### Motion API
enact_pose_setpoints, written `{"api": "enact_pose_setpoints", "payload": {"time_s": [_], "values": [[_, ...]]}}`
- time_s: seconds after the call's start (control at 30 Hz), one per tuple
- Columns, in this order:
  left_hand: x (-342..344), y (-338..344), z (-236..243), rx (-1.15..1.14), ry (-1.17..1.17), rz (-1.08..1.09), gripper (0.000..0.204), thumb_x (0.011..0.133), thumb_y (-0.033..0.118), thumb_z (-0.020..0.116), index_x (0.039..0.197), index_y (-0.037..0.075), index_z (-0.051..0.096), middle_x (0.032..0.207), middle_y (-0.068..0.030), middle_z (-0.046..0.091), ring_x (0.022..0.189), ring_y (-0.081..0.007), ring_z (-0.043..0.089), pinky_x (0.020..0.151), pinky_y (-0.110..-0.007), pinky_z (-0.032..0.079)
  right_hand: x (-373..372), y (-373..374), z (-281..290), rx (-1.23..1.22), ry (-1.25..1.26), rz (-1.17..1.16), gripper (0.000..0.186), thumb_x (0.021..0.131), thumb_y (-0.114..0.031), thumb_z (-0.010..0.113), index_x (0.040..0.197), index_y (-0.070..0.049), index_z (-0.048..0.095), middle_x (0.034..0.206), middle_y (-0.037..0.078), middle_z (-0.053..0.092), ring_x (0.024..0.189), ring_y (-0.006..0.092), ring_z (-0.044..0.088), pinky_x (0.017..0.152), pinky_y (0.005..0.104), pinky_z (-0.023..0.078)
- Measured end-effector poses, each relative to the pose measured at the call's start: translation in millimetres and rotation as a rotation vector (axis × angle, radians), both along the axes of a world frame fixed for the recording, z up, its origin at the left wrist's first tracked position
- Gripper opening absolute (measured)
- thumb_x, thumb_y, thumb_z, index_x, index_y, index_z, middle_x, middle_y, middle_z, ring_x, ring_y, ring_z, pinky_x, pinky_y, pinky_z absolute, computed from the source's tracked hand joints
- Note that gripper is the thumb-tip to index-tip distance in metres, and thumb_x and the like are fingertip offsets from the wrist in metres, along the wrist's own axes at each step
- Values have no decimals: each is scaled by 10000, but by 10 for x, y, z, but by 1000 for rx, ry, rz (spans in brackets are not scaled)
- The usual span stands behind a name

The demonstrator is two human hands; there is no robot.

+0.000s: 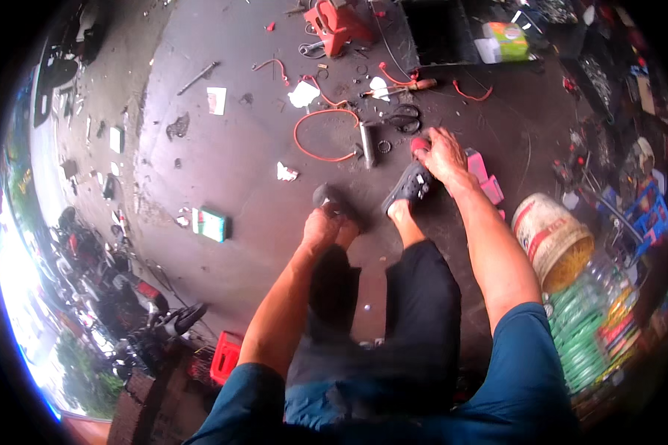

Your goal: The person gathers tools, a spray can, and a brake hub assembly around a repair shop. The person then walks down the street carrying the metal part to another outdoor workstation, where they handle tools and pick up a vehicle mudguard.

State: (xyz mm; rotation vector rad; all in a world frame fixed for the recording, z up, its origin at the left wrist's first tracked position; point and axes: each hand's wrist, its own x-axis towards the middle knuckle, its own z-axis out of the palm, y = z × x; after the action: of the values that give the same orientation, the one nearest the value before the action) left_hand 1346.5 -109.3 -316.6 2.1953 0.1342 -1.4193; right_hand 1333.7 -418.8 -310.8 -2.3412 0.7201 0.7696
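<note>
in the lower middle of the frame: here are the dark trousers [424, 289] of the person, with a blue sleeve [527, 352] on each side.
bucket: at the right of the frame, a white bucket [545, 226] is tilted, with something yellow in its mouth; green bottles [580, 330] are below it.
box: at the left, a green and white box [211, 225] lies on the floor [245, 259].
left hand [321, 228]: it is near the middle, at the left shoe [331, 196]; the fingers are not clear, so i cannot tell if it grasps something.
right hand [445, 157]: it is right of the middle, with thumb and fingers closed around a small red thing [420, 144].
small red thing: it is just beyond the toe of the right clog [410, 184], which is dark.
cylinder: in the upper middle, a metal cylinder [367, 144] lies to the right of a looped orange hose [295, 137].
upper edge: a red object [341, 28] stands near the middle, and a green and orange package [506, 42] is farther right.
</note>
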Motion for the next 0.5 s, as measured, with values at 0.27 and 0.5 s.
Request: {"api": "enact_pose_setpoints", "payload": {"time_s": [0.27, 0.5], "values": [[17, -651, -1672, 14, -112, 58, 448, 736, 201, 612, 1125, -2, 519, 962, -195, 615, 928, -307, 590, 811, -358, 453, 520, 246, -1907, -139, -56, 553, 547, 723, -293, 683, 1169, -52, 479, 1185, 120, 484, 1145, 275, 424, 966, 401, 345], [6, -1034, -2375, 73, -163, 75, 448, 713, 233, 655, 1069, 20, 485, 1048, -218, 545, 940, -378, 549, 800, -440, 440, 568, -3, -2643, -154, -149, 772, 318, 705, -177, 585, 980, -18, 562, 965, 140, 564, 962, 286, 508, 855, 401, 380]]}}
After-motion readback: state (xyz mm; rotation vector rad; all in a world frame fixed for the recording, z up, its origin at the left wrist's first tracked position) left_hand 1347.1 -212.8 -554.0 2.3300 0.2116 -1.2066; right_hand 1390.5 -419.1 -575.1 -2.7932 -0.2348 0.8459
